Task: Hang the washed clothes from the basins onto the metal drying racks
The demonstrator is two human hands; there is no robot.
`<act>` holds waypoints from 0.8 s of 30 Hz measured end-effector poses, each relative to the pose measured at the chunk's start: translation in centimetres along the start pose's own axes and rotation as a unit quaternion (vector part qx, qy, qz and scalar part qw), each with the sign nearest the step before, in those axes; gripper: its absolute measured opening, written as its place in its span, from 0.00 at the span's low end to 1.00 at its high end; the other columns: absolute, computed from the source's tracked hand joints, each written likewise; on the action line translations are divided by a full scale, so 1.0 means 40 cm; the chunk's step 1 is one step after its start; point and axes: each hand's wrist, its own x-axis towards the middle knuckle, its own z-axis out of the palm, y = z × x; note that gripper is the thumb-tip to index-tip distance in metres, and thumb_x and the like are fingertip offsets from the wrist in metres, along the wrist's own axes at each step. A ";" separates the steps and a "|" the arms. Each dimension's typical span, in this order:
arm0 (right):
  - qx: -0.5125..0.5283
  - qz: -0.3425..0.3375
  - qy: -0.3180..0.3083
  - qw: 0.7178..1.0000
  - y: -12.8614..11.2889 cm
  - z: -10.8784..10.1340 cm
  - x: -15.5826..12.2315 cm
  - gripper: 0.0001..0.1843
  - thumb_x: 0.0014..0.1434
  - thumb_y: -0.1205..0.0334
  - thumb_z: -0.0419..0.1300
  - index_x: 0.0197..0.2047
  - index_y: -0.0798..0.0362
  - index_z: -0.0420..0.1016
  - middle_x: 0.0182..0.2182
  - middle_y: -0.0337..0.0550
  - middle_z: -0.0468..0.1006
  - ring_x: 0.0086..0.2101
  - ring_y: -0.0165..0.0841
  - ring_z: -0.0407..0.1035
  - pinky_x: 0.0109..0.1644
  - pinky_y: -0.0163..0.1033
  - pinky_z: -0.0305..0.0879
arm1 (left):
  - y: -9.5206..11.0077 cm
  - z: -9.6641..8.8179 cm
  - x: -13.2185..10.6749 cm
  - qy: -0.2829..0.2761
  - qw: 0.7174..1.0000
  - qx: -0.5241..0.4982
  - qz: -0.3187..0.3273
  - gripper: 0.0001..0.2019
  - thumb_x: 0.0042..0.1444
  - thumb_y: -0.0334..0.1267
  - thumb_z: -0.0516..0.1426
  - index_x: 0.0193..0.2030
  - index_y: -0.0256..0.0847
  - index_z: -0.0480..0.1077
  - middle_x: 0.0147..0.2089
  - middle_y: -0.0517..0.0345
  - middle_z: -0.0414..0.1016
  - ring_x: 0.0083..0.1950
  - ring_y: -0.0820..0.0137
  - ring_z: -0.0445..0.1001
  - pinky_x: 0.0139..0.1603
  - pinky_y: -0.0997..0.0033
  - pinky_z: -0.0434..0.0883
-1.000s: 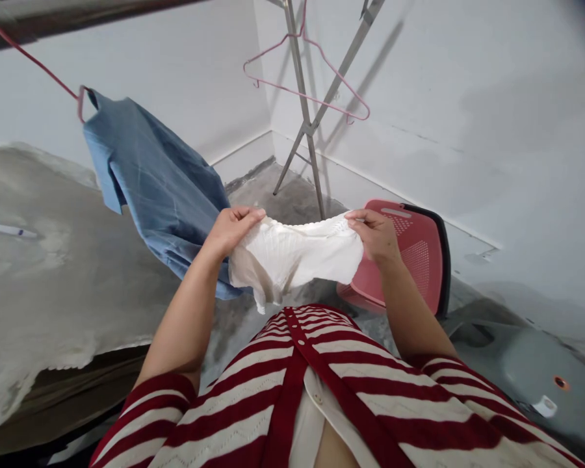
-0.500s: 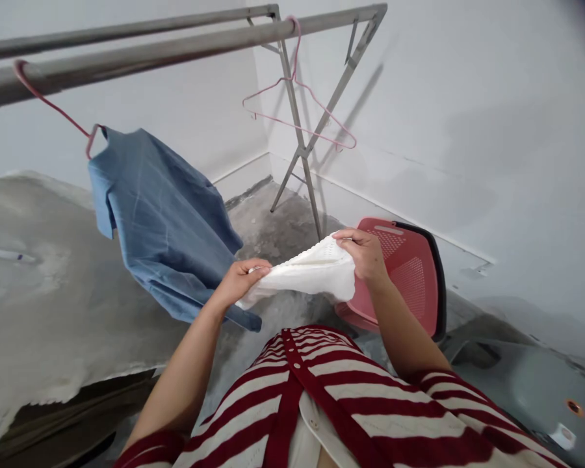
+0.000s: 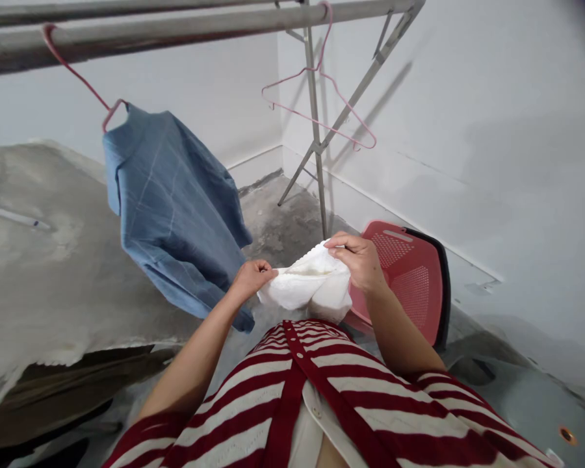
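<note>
A white cloth garment (image 3: pixel 305 286) with a scalloped edge is stretched between my two hands, just in front of my body. Its kind is hard to make out. My left hand (image 3: pixel 253 278) pinches the left end of its edge between thumb and fingers. At the other end, my right hand (image 3: pixel 358 260) grips the upper edge, and a narrow opening shows between the layers. To the left of my hands a blue long-sleeved shirt (image 3: pixel 175 195) hangs on a pink hanger (image 3: pixel 78 71). Another pink hanger (image 3: pixel 319 120) hangs bare from the rail.
The metal drying rack (image 3: pixel 175 32) spans the top, its crossed legs standing near the wall corner. A pink perforated basket (image 3: pixel 414 286) with a dark rim is right of my right hand. A grey-green surface (image 3: pixel 521 396) lies lower right, and a worn grey covering (image 3: pixel 53 279) lies left.
The white garment has slackened and its opening has widened, with my hands slightly closer together. The view has shifted, so the rack and shirt appear further right and higher.
</note>
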 end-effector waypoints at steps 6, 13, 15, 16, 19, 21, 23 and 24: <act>-0.058 -0.003 -0.017 0.998 0.011 0.017 0.002 0.06 0.49 0.66 0.60 0.31 0.49 0.79 0.31 0.37 0.75 0.32 0.28 0.67 0.34 0.34 0.60 | -0.024 0.028 -0.019 0.013 1.000 -0.009 -0.021 0.13 0.43 0.48 0.59 0.24 0.39 0.68 0.22 0.65 0.65 0.25 0.75 0.61 0.27 0.75 0.56; -0.058 -0.007 -0.040 0.997 0.030 0.025 -0.004 0.08 0.50 0.68 0.60 0.31 0.47 0.79 0.30 0.36 0.74 0.31 0.27 0.66 0.34 0.33 0.58 | -0.067 0.055 -0.061 0.101 0.991 -0.008 -0.086 0.04 0.40 0.32 0.57 0.26 0.42 0.68 0.25 0.61 0.69 0.33 0.67 0.68 0.37 0.71 0.60; -0.057 -0.001 -0.048 0.997 0.040 0.026 -0.005 0.07 0.50 0.68 0.60 0.31 0.48 0.79 0.30 0.35 0.74 0.31 0.26 0.66 0.34 0.33 0.58 | -0.097 0.057 -0.077 0.147 0.982 -0.031 -0.113 0.03 0.42 0.31 0.56 0.26 0.42 0.67 0.29 0.57 0.71 0.39 0.64 0.70 0.40 0.70 0.62; -0.059 0.005 -0.051 0.997 0.047 0.027 -0.004 0.06 0.50 0.67 0.61 0.31 0.48 0.79 0.29 0.35 0.74 0.31 0.27 0.66 0.34 0.33 0.58 | -0.111 0.059 -0.086 0.163 0.977 -0.049 -0.124 0.02 0.43 0.31 0.56 0.26 0.42 0.67 0.29 0.56 0.71 0.40 0.64 0.71 0.41 0.69 0.63; -0.082 0.034 -0.072 0.993 0.079 0.027 -0.005 0.05 0.49 0.65 0.60 0.29 0.50 0.78 0.28 0.36 0.74 0.29 0.27 0.66 0.33 0.33 0.58 | -0.139 0.067 -0.108 0.183 0.962 -0.134 -0.150 0.05 0.47 0.37 0.53 0.30 0.41 0.68 0.26 0.58 0.69 0.35 0.66 0.72 0.37 0.70 0.67; -0.113 0.068 -0.107 0.986 0.109 0.025 -0.010 0.06 0.48 0.64 0.60 0.29 0.51 0.78 0.27 0.37 0.74 0.28 0.27 0.65 0.31 0.33 0.57 | -0.143 0.073 -0.117 0.186 0.948 -0.205 -0.156 0.10 0.50 0.42 0.50 0.35 0.40 0.67 0.26 0.58 0.69 0.31 0.69 0.73 0.34 0.71 0.69; -0.144 0.107 -0.156 0.971 0.144 0.022 -0.018 0.07 0.47 0.64 0.59 0.30 0.52 0.78 0.27 0.37 0.75 0.27 0.28 0.65 0.30 0.33 0.57 | -0.137 0.079 -0.122 0.189 0.933 -0.268 -0.150 0.14 0.50 0.45 0.48 0.38 0.39 0.66 0.29 0.57 0.71 0.31 0.71 0.73 0.33 0.72 0.70; -0.158 0.125 -0.185 0.962 0.161 0.022 -0.024 0.08 0.47 0.64 0.58 0.31 0.52 0.78 0.28 0.37 0.76 0.27 0.28 0.65 0.31 0.34 0.57 | -0.133 0.081 -0.124 0.191 0.926 -0.291 -0.144 0.15 0.49 0.46 0.48 0.38 0.39 0.65 0.30 0.57 0.72 0.31 0.71 0.73 0.32 0.72 0.71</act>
